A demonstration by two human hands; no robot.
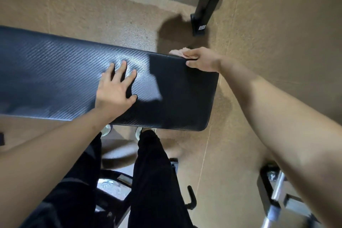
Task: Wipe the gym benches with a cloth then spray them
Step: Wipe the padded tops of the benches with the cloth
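Observation:
A black padded gym bench (pixel 55 72) with a woven texture runs from the left edge to right of centre. My left hand (pixel 116 87) lies flat on its top with the fingers spread, holding nothing. My right hand (pixel 201 60) is at the bench's far right corner, curled over the far edge and pressing a pale pink cloth (pixel 178 52) against that edge. Only a small part of the cloth shows beyond the fingers. No spray bottle is in view.
A second black bench's leg and foot (pixel 205 5) stand at the top right on the tan floor (pixel 277 24). My legs in black trousers (pixel 153 172) stand close to the near side of the bench. Metal equipment (pixel 277 194) sits at the bottom right, and a black frame (pixel 114 187) is behind my legs.

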